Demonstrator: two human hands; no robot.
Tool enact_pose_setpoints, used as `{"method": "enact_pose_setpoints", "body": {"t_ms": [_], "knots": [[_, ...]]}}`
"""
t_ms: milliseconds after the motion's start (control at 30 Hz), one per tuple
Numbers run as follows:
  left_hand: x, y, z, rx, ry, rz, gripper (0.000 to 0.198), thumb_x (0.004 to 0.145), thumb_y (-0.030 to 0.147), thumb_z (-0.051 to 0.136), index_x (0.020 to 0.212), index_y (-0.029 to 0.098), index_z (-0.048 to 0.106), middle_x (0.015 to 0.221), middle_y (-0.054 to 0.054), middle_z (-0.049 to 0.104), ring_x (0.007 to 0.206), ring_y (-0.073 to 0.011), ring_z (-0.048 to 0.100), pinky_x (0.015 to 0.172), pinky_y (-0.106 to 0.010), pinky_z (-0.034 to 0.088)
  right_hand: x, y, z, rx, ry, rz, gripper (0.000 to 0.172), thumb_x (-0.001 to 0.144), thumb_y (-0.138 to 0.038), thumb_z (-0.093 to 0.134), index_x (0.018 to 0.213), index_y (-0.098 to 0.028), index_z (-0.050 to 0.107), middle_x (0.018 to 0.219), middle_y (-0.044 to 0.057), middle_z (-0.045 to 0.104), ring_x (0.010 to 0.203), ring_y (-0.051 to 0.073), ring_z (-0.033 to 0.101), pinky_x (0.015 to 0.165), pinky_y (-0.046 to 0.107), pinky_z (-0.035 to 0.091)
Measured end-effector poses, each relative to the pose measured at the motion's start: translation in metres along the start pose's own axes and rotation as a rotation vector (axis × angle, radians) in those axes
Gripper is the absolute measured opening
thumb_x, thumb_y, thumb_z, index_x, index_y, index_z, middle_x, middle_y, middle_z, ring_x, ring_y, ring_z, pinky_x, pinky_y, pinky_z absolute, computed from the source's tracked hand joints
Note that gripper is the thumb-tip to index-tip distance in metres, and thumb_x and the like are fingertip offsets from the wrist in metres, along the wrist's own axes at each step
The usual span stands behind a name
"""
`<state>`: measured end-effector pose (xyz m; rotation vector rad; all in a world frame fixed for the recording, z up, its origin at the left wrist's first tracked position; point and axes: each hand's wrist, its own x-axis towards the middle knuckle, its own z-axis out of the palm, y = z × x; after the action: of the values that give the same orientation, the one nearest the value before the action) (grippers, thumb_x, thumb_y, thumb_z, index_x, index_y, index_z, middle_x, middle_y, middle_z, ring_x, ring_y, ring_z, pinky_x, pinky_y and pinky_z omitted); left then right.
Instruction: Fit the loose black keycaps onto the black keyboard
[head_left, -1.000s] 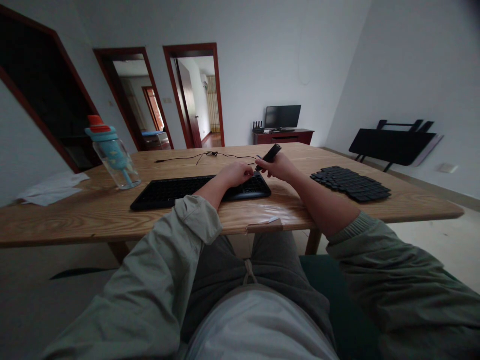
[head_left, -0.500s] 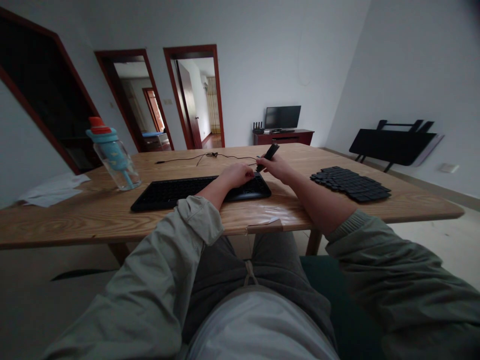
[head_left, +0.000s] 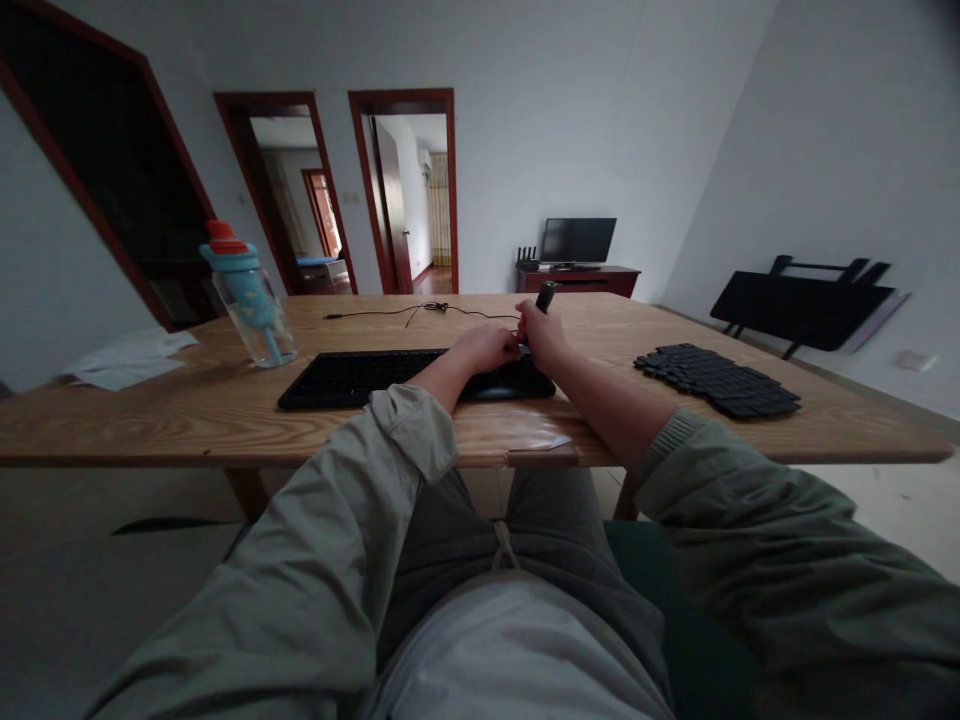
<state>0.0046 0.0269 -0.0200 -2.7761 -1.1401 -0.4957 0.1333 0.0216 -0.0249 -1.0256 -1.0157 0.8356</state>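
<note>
A black keyboard [head_left: 360, 380] lies flat near the front edge of the table. Over its right end is my left hand [head_left: 484, 347], its fingers curled down close to the keys; whatever they may pinch is hidden. My right hand [head_left: 541, 332] is wrapped round a slim black tool [head_left: 546, 294], whose top end sticks up above the fist. The lower end of this tool is hidden behind the fingers, so its kind does not show. Both hands nearly touch at the keyboard's far right part.
Several black keycaps [head_left: 716, 380] are laid close together on the wooden table [head_left: 187, 425], right of my forearm. A thin black cable [head_left: 435, 307] runs behind the keyboard. On the left stand a clear bottle [head_left: 255, 310] with a blue and red lid and some white tissues [head_left: 135, 357].
My right hand has closed more fully round the black tool, which now stands steeper with less of it showing. My left hand stays over the keyboard's right end. The whole view has shifted slightly.
</note>
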Motion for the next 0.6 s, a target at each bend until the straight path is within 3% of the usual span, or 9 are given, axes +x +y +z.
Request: {"method": "enact_pose_setpoints", "body": {"t_ms": [100, 267, 400, 600], "knots": [[-0.009, -0.008, -0.013, -0.164, 0.073, -0.023, 0.013, 0.082, 0.022, 0.067, 0.086, 0.019, 0.080, 0.085, -0.004, 0.076, 0.078, -0.0189, 0.067, 0.073, -0.028, 0.047, 0.002, 0.003, -0.003, -0.039, -0.025, -0.036, 0.022, 0.079, -0.028, 0.059, 0.061, -0.023, 0.048, 0.051, -0.004, 0.045, 0.044, 0.012, 0.044, 0.042, 0.026, 0.039], [-0.024, -0.034, -0.025, -0.316, 0.281, -0.195, 0.014, 0.082, 0.019, 0.068, 0.091, 0.013, 0.077, 0.083, -0.005, 0.074, 0.071, -0.0150, 0.063, 0.070, -0.026, 0.048, 0.010, 0.007, -0.007, -0.003, -0.065, -0.040, 0.021, 0.078, -0.027, 0.059, 0.063, -0.024, 0.044, 0.049, -0.006, 0.041, 0.040, 0.010, 0.039, 0.043, 0.026, 0.041], [-0.023, -0.045, -0.017, -0.287, 0.244, -0.203, 0.017, 0.082, 0.020, 0.067, 0.094, 0.012, 0.076, 0.085, -0.006, 0.074, 0.075, -0.0164, 0.064, 0.071, -0.027, 0.049, 0.013, 0.009, -0.009, -0.036, -0.086, -0.069, 0.022, 0.077, -0.027, 0.060, 0.062, -0.024, 0.043, 0.049, -0.006, 0.041, 0.041, 0.011, 0.040, 0.043, 0.026, 0.041], [-0.016, -0.043, -0.008, -0.250, 0.176, -0.216, 0.017, 0.082, 0.020, 0.065, 0.093, 0.015, 0.077, 0.090, -0.005, 0.076, 0.080, -0.0167, 0.066, 0.073, -0.026, 0.049, 0.014, 0.011, -0.007, -0.218, -0.105, -0.176, 0.020, 0.076, -0.028, 0.061, 0.062, -0.023, 0.046, 0.050, -0.005, 0.045, 0.043, 0.011, 0.046, 0.045, 0.025, 0.041]]}}
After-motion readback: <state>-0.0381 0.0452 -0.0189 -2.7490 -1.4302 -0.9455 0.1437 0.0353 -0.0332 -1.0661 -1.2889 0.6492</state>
